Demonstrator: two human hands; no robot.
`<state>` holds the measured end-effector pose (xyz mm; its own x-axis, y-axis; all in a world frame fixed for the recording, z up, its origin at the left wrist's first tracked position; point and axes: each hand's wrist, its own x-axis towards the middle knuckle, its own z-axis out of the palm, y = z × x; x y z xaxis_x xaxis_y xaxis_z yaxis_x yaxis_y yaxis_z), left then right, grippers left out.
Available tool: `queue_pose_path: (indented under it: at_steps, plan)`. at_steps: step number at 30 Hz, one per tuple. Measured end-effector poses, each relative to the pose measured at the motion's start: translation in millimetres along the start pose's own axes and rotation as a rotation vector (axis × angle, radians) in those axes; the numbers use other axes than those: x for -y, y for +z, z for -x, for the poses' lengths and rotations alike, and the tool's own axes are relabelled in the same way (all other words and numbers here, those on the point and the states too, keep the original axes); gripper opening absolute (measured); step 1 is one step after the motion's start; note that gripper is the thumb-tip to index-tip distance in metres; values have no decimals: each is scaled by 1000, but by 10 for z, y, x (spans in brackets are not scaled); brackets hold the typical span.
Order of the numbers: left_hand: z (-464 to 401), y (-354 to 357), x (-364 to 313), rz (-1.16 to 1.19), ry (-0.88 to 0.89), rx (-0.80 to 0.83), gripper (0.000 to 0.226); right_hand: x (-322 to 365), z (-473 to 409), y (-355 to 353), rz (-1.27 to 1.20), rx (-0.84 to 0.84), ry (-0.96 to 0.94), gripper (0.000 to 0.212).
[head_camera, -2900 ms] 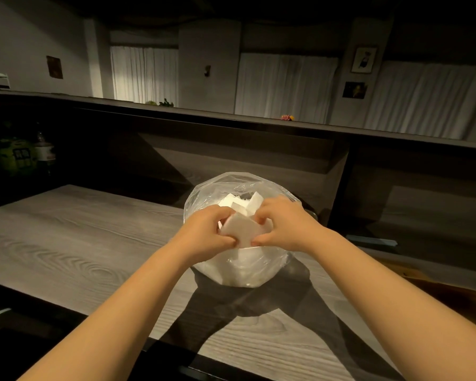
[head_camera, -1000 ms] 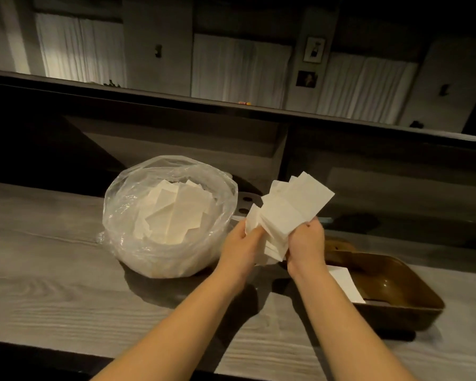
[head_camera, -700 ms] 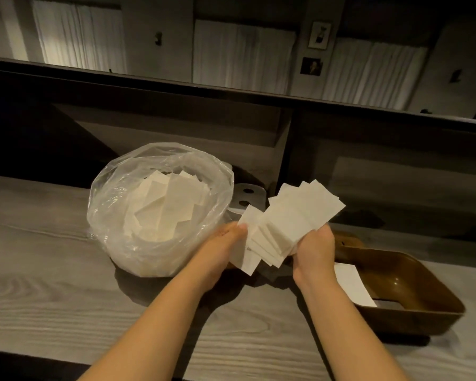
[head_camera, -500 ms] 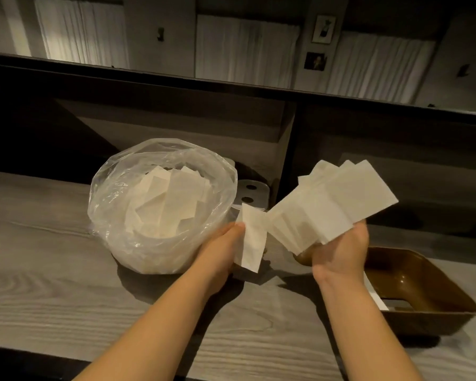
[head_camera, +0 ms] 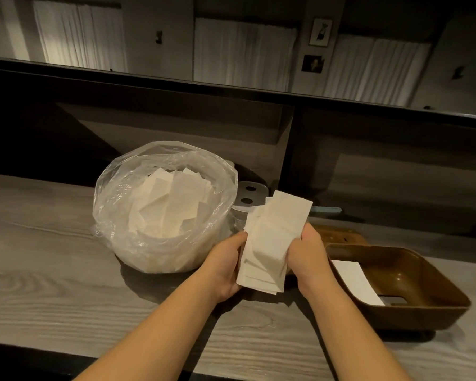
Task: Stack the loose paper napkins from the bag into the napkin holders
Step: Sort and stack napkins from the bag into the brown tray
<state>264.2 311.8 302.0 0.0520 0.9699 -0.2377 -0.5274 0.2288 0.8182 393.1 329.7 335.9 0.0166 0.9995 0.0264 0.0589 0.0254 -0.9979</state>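
Both hands, left hand [head_camera: 225, 266] and right hand [head_camera: 305, 257], hold the napkin bundle [head_camera: 272, 243] just right of the bag [head_camera: 165, 210], squaring it. Next, probably, it goes into the brown holder [head_camera: 412, 312], edges aligned.

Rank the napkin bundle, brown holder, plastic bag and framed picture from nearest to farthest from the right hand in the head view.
From the right hand:
1. Napkin bundle, gripped, on its left.
2. Brown holder, just to its right on the counter.
3. Plastic bag, to the left, past the left hand.
4. Framed picture, on the far wall.

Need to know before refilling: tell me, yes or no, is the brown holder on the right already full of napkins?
No: the brown holder has only one flat napkin in it, with bare bottom showing beside it.
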Motion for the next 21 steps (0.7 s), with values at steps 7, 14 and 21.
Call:
queue_pose_path:
  at_steps: [7,14,21]
  plan:
    - [47,-26,-51,-1,-90,51,34,-47,-122,18,-145,-94,125,12]
    - [2,-79,-53,-40,-105,57,45,128,-172,-50,-236,-80,374,19]
    - [27,-99,-69,-55,-83,30,24,101,-197,15,-162,-189,136,12]
